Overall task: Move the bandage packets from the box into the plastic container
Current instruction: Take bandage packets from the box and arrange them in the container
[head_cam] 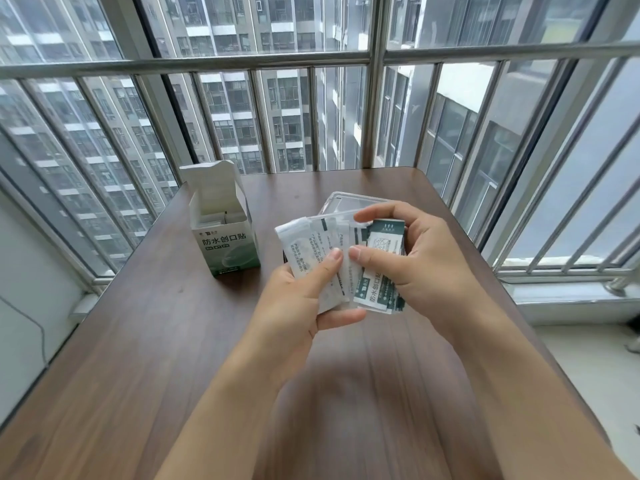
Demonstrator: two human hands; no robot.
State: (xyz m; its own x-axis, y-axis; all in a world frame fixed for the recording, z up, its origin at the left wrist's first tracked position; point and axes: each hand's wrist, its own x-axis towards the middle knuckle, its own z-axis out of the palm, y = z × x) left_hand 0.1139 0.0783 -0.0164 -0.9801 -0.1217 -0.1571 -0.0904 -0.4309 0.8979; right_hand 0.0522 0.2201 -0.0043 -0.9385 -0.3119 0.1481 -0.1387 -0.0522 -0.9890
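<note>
Bandage packets (341,263) sit fanned between my hands: left hand (304,306) and right hand (412,252) both pinch them above the tabletop (173,341), box (225,237) nearby.

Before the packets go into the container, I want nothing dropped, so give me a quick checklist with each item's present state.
1. Packets held firmly: ok. The left hand and the right hand both grip the fanned bandage packets above the table.
2. Packets squared into a stack: not ok, they are splayed.
3. Plastic container within reach: ok, it lies just behind the hands.
4. Container open and free inside: cannot tell, the hands and packets hide most of it.
5. Box emptied: not ok, something pale still shows inside.
6. Box standing steady: ok, upright with its flap open.
</note>
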